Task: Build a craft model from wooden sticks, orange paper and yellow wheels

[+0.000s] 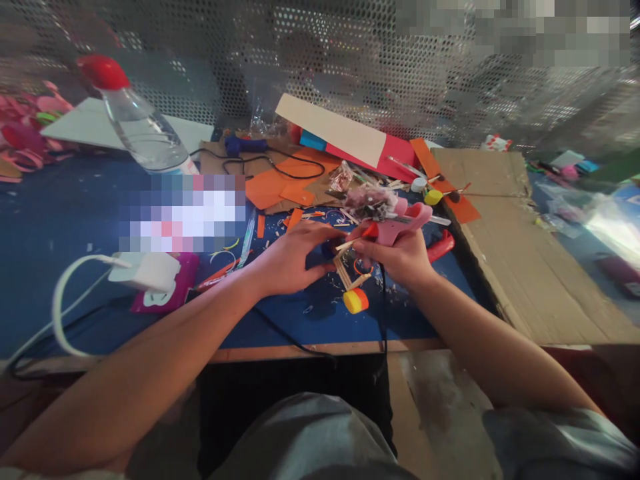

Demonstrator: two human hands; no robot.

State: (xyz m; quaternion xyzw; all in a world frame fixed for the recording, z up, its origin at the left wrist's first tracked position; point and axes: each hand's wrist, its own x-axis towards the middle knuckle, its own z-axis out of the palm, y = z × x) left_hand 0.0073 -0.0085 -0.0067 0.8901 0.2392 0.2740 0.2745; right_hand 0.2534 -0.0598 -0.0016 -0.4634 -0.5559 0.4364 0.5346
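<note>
My left hand curves around the left side of a small wooden stick frame, its thumb at the frame's edge. Between the thumb and fingers of my right hand is a thin wooden stick, above the frame. A yellow and orange round piece sits at the frame's lower end, seemingly part of it. Pink scissors show just beyond my right hand; whether the palm touches them I cannot tell. Under the fingers, a dark blue item is mostly hidden.
A water bottle with a red cap stands at left, behind a white charger on a purple socket. A blue glue gun lies by orange sheets. Cardboard covers the right side. A red-handled tool lies nearby.
</note>
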